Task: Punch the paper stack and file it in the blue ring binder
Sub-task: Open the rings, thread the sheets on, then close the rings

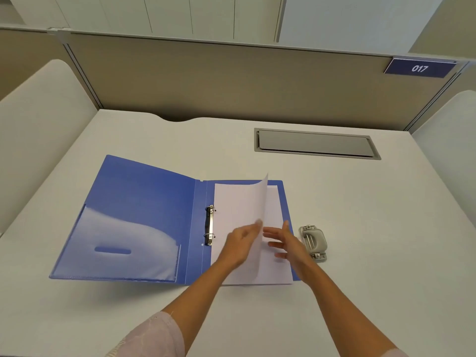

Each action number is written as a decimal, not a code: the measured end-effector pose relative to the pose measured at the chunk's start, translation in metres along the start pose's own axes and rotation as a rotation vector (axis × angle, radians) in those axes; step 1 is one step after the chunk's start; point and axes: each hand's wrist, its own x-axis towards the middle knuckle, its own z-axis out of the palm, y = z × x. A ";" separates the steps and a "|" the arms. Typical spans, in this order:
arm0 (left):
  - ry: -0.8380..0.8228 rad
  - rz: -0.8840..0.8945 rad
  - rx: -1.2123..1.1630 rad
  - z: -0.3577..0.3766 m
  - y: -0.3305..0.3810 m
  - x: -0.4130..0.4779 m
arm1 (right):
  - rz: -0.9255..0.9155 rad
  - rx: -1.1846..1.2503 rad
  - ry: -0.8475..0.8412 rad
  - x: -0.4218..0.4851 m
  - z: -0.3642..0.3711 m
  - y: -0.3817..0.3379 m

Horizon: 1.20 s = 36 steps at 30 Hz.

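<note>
The blue ring binder (144, 202) lies open on the white desk, its metal ring mechanism (210, 225) along the spine. A white paper stack (275, 210) rests on the binder's right half. One top sheet (247, 202) is lifted and curls upward on its right edge. My left hand (242, 244) pinches that sheet's lower right edge. My right hand (286, 240) hovers just right of it with fingers spread, over the stack. A grey hole punch (313, 240) stands on the desk right of the binder.
A grey cable-tray lid (316, 144) is set into the desk at the back right. Beige partition walls close the desk in at the back and on both sides. A blue sign reading 017 (419, 68) hangs on the back partition.
</note>
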 end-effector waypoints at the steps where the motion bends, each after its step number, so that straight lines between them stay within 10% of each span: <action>1: 0.031 -0.044 -0.060 -0.008 0.007 0.002 | -0.036 -0.030 -0.043 -0.003 0.005 -0.002; 9: 0.153 -0.115 0.107 -0.092 0.020 0.003 | -0.256 -0.215 -0.245 -0.010 0.051 -0.010; 18: 0.449 -0.205 0.124 -0.200 -0.011 -0.031 | -0.336 -0.961 -0.058 0.013 0.044 0.039; 31: 0.671 -0.409 0.494 -0.234 -0.046 -0.033 | -0.417 -1.013 -0.004 0.021 0.042 0.065; 36: 0.867 -0.216 0.720 -0.208 -0.043 -0.031 | -0.372 -0.935 0.128 0.017 0.036 0.060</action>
